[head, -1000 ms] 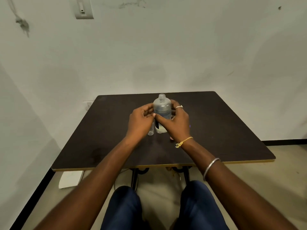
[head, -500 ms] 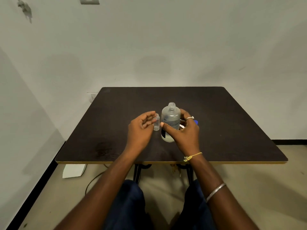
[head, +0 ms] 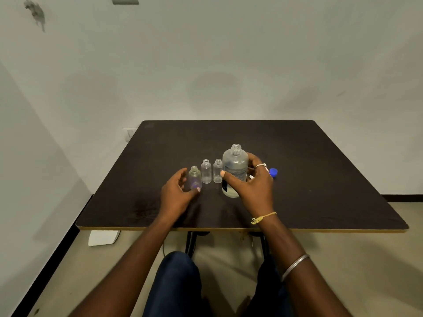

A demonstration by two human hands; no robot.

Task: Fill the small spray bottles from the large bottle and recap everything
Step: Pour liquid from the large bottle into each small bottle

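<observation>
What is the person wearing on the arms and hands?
Both forearms are bare, with no sleeves. The right hand has a silver ring on one finger, a yellow thread tied around the wrist, and a thin metal bangle higher up. The left hand wears nothing.

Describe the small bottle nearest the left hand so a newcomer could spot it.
On the dark square table, three small clear uncapped plastic bottles stand left of the large clear bottle. It is the leftmost small bottle, rounder and squatter than its two slim neighbours.

- Left hand [head: 177, 193]: forearm extended forward, fingers curled loosely, thumb apart, palm facing right.
- Right hand [head: 253, 186]: forearm extended, fingers and thumb wrapped in a grasp; ring, wrist thread, bangle.
</observation>
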